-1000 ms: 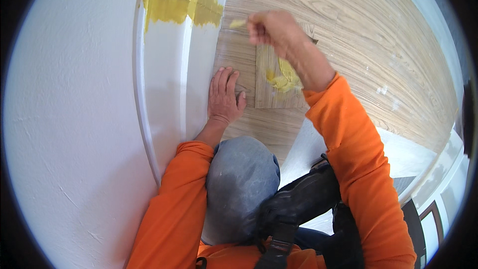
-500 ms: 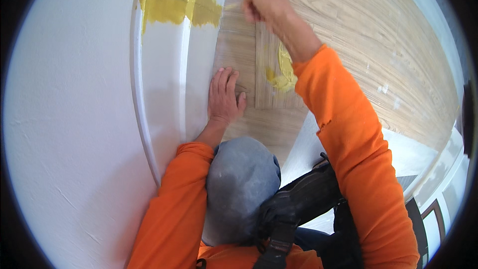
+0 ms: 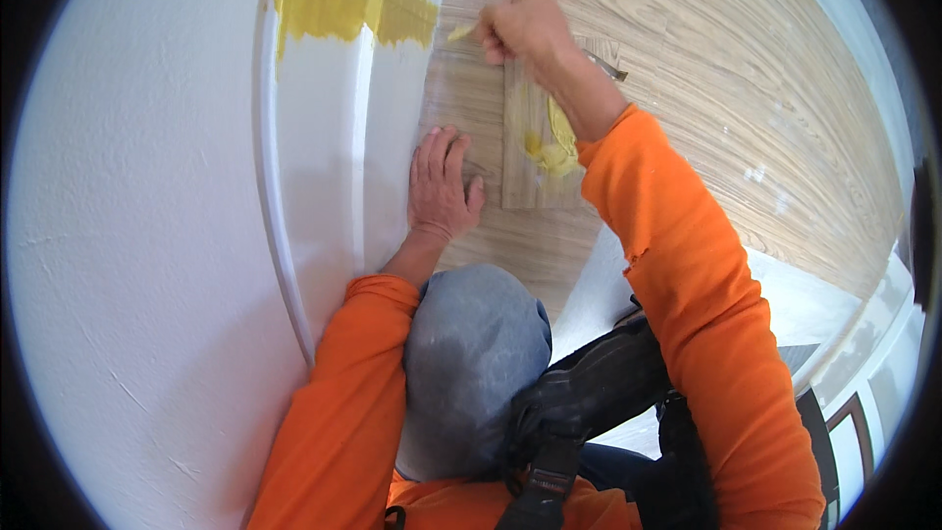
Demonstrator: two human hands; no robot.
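My left hand (image 3: 444,186) lies flat with its fingers stretched out on the wood-patterned floor, beside the white baseboard (image 3: 329,137). Farther off, my right hand (image 3: 525,29) is closed above the floor. A small yellow-smeared tip (image 3: 459,33) juts from its fingers toward the baseboard; what it belongs to is hidden. Yellow filler (image 3: 358,0) is spread over a seam in the baseboard, left of that hand. Under my right wrist lies a rectangular wood-patterned board (image 3: 525,194) bearing a lump of yellow paste (image 3: 554,152). A dark thin metal edge (image 3: 610,69) shows behind the wrist, partly covered.
A white textured wall (image 3: 147,216) rises along the left. My bent knee (image 3: 479,363) in grey-blue cloth is close behind my left hand, with a black strap or pad (image 3: 599,373) beside it. White spots (image 3: 756,175) mark the floor at right.
My right hand has shifted slightly nearer, and the yellow tip now shows more clearly. The metal edge behind the wrist has come into view. My left hand has stayed in place.
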